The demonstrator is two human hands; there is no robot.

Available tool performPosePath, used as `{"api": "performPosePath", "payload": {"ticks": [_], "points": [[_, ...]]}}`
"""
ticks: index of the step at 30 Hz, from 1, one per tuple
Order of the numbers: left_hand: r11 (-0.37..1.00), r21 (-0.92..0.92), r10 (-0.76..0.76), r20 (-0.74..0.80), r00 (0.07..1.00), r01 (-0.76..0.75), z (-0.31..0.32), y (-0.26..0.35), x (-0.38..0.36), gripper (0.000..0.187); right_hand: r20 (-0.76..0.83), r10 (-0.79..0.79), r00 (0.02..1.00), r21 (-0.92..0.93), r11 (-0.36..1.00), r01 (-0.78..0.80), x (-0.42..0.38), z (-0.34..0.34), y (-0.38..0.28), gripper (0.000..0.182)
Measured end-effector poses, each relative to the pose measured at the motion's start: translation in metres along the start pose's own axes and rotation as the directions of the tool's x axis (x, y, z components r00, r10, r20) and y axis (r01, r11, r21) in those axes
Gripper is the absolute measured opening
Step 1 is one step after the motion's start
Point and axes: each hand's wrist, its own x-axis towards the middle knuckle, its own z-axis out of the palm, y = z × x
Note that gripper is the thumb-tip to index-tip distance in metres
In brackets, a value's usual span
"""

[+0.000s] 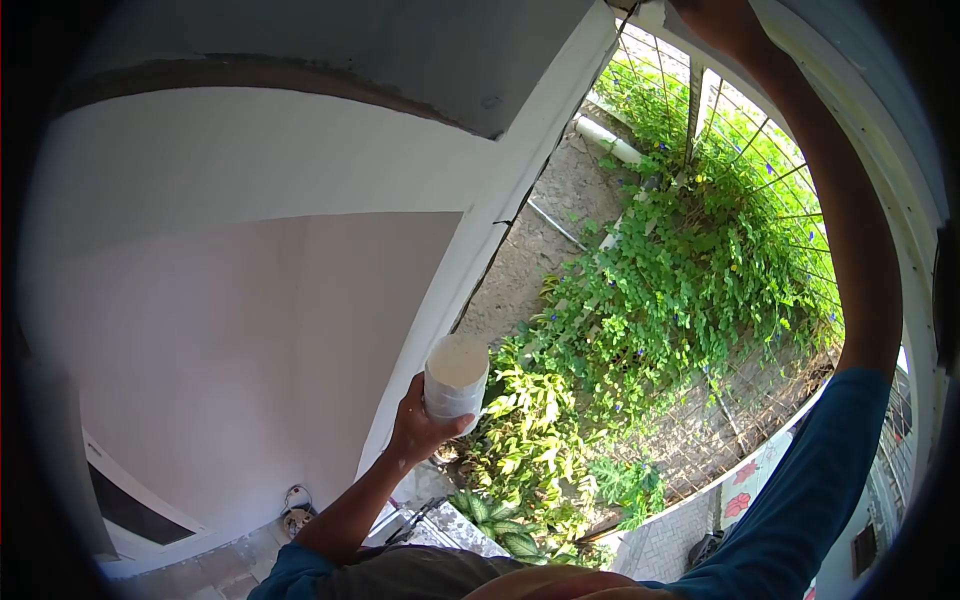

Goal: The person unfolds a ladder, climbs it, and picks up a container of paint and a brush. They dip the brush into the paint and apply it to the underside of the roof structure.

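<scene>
Wrapped in the fingers of my left hand (420, 428) is a white cup (455, 400), held upright below the middle of the view. Pale off-white stuff (459, 361) shows inside its rim. My right arm reaches high along the right side. At its end, my right hand (705, 18) is at the top edge of the view, close to the upper corner of the white frame (575, 75). Its fingers are mostly cut off, and a small pale shape (650, 14) shows beside them; I cannot tell whether the hand holds it.
Left of the opening stands a pale wall (270, 350) under a dark grey surface (330, 45). Through the opening are green plants (680, 270), bare soil (570, 200), a white pipe (608, 140) and wire fencing (785, 180). A curved white edge (880, 140) runs behind my right arm.
</scene>
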Motion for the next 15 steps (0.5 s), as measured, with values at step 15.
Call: {"api": "performPosePath", "payload": {"ticks": [15], "points": [[0.999,-0.04,-0.017,-0.01,1.0,0.017,-0.001,-0.002,0.001,0.088,-0.07,-0.074,0.995,-0.252,0.966,0.055,0.016,-0.018,0.049,0.02]]}}
